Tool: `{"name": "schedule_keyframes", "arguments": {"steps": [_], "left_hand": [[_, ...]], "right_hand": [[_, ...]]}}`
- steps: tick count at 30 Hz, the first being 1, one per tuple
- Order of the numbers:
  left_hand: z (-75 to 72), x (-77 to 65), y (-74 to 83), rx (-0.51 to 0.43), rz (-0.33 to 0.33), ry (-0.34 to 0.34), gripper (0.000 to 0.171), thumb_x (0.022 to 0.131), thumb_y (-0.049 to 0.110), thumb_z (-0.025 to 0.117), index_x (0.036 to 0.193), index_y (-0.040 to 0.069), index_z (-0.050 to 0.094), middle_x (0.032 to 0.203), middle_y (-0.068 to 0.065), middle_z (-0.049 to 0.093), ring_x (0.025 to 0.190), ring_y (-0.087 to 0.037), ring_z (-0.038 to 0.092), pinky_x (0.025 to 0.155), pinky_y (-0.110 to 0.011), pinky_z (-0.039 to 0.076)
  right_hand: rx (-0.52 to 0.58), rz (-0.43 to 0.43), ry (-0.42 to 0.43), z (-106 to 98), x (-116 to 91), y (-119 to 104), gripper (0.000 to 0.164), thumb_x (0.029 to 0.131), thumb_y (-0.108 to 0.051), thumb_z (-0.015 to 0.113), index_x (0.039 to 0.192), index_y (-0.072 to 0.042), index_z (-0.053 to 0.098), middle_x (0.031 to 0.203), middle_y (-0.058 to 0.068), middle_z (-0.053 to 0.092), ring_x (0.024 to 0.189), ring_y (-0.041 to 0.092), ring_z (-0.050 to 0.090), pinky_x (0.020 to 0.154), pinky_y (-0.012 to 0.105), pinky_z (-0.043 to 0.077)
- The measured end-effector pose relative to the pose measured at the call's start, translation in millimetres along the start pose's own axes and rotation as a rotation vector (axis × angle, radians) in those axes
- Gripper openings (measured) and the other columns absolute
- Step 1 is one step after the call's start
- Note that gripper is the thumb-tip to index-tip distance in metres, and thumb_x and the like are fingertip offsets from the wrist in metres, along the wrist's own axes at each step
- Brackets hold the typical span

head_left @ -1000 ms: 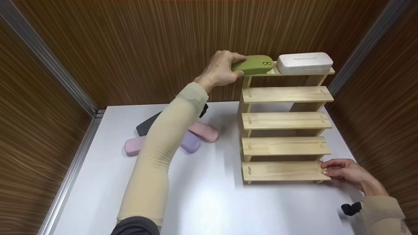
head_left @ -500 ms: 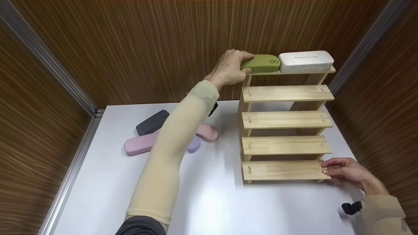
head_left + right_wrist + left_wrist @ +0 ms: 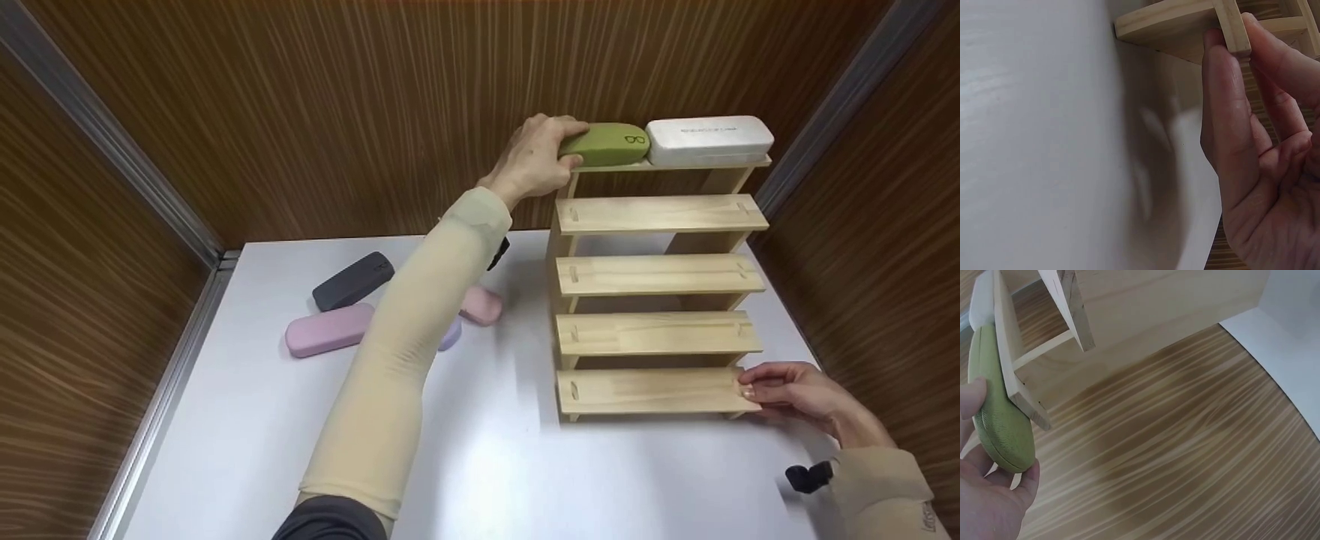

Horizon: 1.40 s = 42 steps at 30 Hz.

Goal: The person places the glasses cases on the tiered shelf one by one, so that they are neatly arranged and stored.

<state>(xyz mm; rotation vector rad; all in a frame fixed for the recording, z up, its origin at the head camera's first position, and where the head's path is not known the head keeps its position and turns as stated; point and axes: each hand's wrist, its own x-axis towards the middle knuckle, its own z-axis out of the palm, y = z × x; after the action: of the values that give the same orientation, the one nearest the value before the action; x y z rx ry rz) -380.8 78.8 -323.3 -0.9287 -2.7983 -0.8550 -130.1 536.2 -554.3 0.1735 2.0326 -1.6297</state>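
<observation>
On the top tier of a wooden stepped rack lies a green glasses case with a small glasses print. My left hand grips its left end, thumb in front and fingers over the back. In the left wrist view the end of the green case juts past the board's edge, within the fingers. The case's right end meets a white glasses case on the same tier. My right hand pinches the right end of the lowest board, which shows between thumb and fingers in the right wrist view.
A dark grey case, a pink-purple case, a lilac case and a pink case lie on the white table, partly behind my left forearm. Wood-grain walls enclose the back and sides.
My left hand has slid the green case rightward along the top tier up against the white case, which has shifted slightly right. The right hand keeps its hold on the lowest board.
</observation>
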Motion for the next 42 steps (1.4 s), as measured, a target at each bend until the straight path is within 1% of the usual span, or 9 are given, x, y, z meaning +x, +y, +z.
{"name": "schedule_keyframes", "arguments": {"steps": [6,11,15,19,23,29,32,38,42], "left_hand": [[3.9,0.4,3.4,-0.005,-0.010,0.000,0.054,0.112,0.026,0.068,0.164,0.022,0.059,0.170,0.006,0.060,0.147,-0.015,0.057,0.127,-0.027,0.042],[5.0,-1.2,3.0,-0.017,-0.013,0.001,0.054,0.113,0.027,0.067,0.166,0.022,0.058,0.176,0.003,0.053,0.154,-0.016,0.054,0.131,-0.027,0.038],[4.8,-3.7,-0.5,-0.039,0.000,0.003,0.055,0.112,0.026,0.068,0.166,0.022,0.057,0.179,-0.001,0.048,0.163,-0.018,0.047,0.137,-0.030,0.033],[1.4,-7.4,-5.8,-0.073,-0.003,0.012,0.059,0.111,0.026,0.070,0.168,0.023,0.054,0.184,-0.001,0.040,0.170,-0.018,0.038,0.141,-0.033,0.029],[-5.9,-12.5,-14.1,-0.112,0.007,0.044,0.063,0.110,0.023,0.073,0.169,0.022,0.052,0.185,-0.003,0.037,0.171,-0.020,0.036,0.142,-0.033,0.027],[-17.1,-26.6,-29.5,-0.139,0.006,0.067,0.064,0.109,0.023,0.073,0.169,0.020,0.052,0.183,-0.004,0.040,0.171,-0.023,0.037,0.144,-0.035,0.022],[-21.4,-35.6,-35.1,-0.142,0.013,0.078,0.063,0.109,0.022,0.073,0.169,0.019,0.052,0.182,-0.005,0.042,0.171,-0.025,0.038,0.144,-0.038,0.023],[-28.0,-55.6,-43.6,-0.140,0.064,0.101,0.061,0.108,0.020,0.074,0.166,0.016,0.056,0.178,-0.007,0.049,0.166,-0.027,0.044,0.140,-0.041,0.031],[-28.8,-69.3,-48.7,-0.141,0.106,0.105,0.060,0.108,0.018,0.075,0.164,0.012,0.057,0.175,-0.010,0.053,0.163,-0.027,0.048,0.140,-0.042,0.032]], "right_hand": [[0.013,0.028,0.003,-2,-2,0,0.035,0.107,0.000,0.070,0.106,-0.031,0.086,0.099,-0.016,0.084,0.088,0.002,0.077,0.072,0.020,0.065],[0.028,0.037,0.000,-2,-1,-1,0.035,0.107,0.000,0.070,0.106,-0.031,0.087,0.099,-0.015,0.085,0.087,0.003,0.078,0.071,0.021,0.065],[0.025,0.047,0.004,-1,0,-1,0.035,0.106,-0.001,0.071,0.105,-0.032,0.086,0.099,-0.016,0.085,0.087,0.003,0.077,0.072,0.021,0.065],[0.018,0.055,0.007,0,2,-1,0.035,0.106,-0.001,0.072,0.104,-0.033,0.086,0.098,-0.015,0.084,0.087,0.003,0.077,0.073,0.021,0.066],[0.008,0.064,0.015,-1,3,-3,0.034,0.106,-0.002,0.072,0.104,-0.034,0.086,0.098,-0.016,0.084,0.087,0.003,0.077,0.072,0.021,0.065],[-0.010,0.069,0.019,-1,4,-5,0.034,0.106,-0.003,0.073,0.103,-0.034,0.085,0.098,-0.017,0.084,0.087,0.003,0.077,0.073,0.022,0.065],[-0.003,0.053,0.008,-2,5,-4,0.034,0.106,-0.002,0.073,0.104,-0.033,0.086,0.098,-0.017,0.084,0.087,0.003,0.077,0.073,0.021,0.066],[-0.005,0.007,-0.018,-5,6,-3,0.036,0.107,0.001,0.069,0.108,-0.030,0.087,0.101,-0.019,0.082,0.086,0.001,0.076,0.070,0.020,0.063],[-0.021,0.006,-0.008,-5,8,-2,0.034,0.107,0.000,0.069,0.108,-0.029,0.087,0.101,-0.019,0.080,0.086,0.001,0.075,0.071,0.020,0.064]]}}
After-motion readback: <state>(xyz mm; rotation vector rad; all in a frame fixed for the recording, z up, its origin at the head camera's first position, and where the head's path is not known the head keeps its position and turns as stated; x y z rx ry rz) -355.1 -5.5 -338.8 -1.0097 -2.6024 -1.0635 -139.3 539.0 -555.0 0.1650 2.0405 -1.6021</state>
